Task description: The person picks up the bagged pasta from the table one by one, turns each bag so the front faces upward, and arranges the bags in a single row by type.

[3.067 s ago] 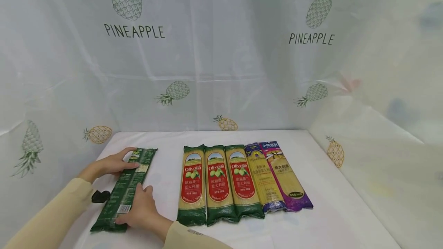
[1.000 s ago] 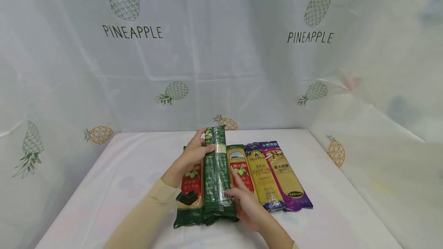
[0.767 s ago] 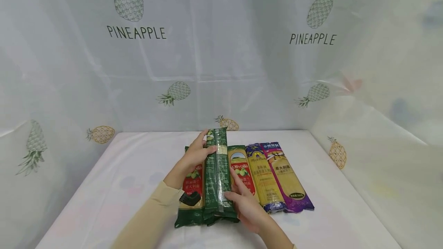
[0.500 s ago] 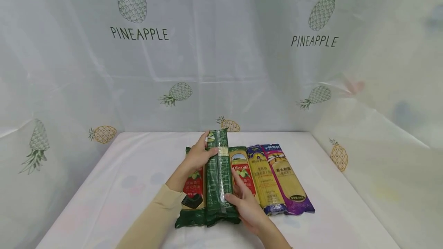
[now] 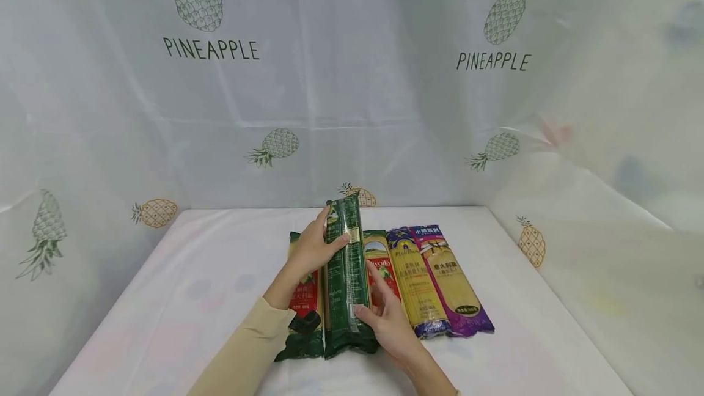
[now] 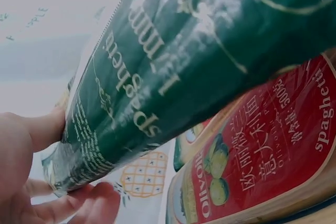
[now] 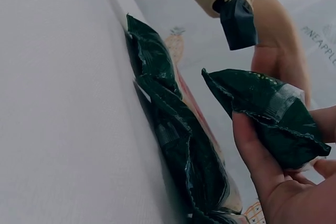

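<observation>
A dark green packet of spaghetti, back label up, is in both hands over the middle of a row of packets. The left hand grips its far end, fingers at the left edge and thumb on top; the left wrist view shows that hand round the packet's end. The right hand grips the near right side, thumb on top. In the right wrist view the held packet is apart from those lying on the table. Red-labelled spaghetti packets show at its left and right; it covers the middle one.
To the right lie a yellow and blue spaghetti packet and a purple and yellow one, side by side. The white-covered table is backed by a pineapple-print curtain. A black device sits at the left wrist.
Both hands have carried the green spaghetti packet from the table's left side to above the row. Over the last half second its far end has risen slightly and tilted.
</observation>
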Demonstrator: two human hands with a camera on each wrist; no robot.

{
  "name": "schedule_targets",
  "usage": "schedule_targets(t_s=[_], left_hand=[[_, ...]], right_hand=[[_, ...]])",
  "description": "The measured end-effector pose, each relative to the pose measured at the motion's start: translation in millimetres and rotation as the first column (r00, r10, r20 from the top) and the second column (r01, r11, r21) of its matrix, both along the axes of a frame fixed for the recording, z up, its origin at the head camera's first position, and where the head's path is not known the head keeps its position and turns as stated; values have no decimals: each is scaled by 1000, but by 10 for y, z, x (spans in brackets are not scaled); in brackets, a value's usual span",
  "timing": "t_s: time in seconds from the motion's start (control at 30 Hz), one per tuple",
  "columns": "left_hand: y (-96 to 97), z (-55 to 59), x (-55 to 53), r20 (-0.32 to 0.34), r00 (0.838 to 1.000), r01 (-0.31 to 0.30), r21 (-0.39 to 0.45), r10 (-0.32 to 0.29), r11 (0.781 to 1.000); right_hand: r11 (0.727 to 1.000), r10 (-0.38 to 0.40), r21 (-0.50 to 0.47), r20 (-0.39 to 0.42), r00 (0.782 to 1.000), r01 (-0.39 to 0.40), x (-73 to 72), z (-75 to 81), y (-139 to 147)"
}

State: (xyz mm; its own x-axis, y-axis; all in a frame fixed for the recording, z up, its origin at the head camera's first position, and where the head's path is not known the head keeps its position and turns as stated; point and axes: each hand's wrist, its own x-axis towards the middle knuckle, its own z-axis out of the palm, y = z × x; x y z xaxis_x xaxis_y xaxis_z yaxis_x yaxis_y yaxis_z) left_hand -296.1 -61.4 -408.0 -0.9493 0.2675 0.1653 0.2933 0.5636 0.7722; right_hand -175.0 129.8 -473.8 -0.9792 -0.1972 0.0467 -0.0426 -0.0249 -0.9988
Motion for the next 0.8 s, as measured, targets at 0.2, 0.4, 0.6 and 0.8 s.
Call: schedule_targets(t_s=[0.2, 0.4, 0.6, 0.8], left_hand=[[49, 30, 39, -14, 1000, 2, 11, -1, 1000], [57, 5, 58, -54, 999, -5, 58, 8, 998], [44, -38, 37, -2, 1000, -11, 116, 11, 993], [24, -52, 12, 93, 996, -18, 244, -5, 970]], right_hand=[[995, -32, 90, -64, 997, 38, 10, -23, -26], [990, -33, 131, -87, 996, 44, 9, -30, -47], [987, -26, 154, -78, 997, 37, 0, -19, -45], [988, -29, 155, 6, 1000, 27, 21, 18, -23]])
